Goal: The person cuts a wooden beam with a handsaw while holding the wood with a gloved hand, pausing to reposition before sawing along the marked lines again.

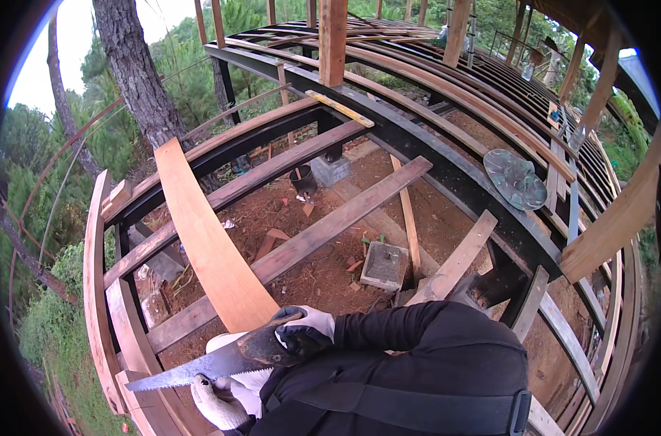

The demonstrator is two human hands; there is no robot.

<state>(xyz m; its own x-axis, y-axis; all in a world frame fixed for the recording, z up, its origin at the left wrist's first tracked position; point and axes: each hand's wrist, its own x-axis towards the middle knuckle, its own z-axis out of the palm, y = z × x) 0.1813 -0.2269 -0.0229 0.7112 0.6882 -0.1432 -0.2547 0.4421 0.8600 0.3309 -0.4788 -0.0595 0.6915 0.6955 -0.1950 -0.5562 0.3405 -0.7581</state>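
My right hand (301,327), in a white-and-dark glove, is closed on the worn wooden handle of a handsaw (254,350). The saw's toothed blade lies crosswise low in the view, its tip pointing left. My left hand (214,407), in a pale glove, pinches the blade's toothed lower edge near the tip. Beyond the saw a light wooden plank (214,247) runs away from me across darker joists (345,218), its near end partly hidden by my right hand and the saw.
Black steel beams (447,167) and timber posts (332,43) frame an open deck over red soil (301,218) and a concrete block (385,265). A yellow level (338,107) and a camouflage hat (514,180) lie on the framing. Trees (134,80) stand at the left.
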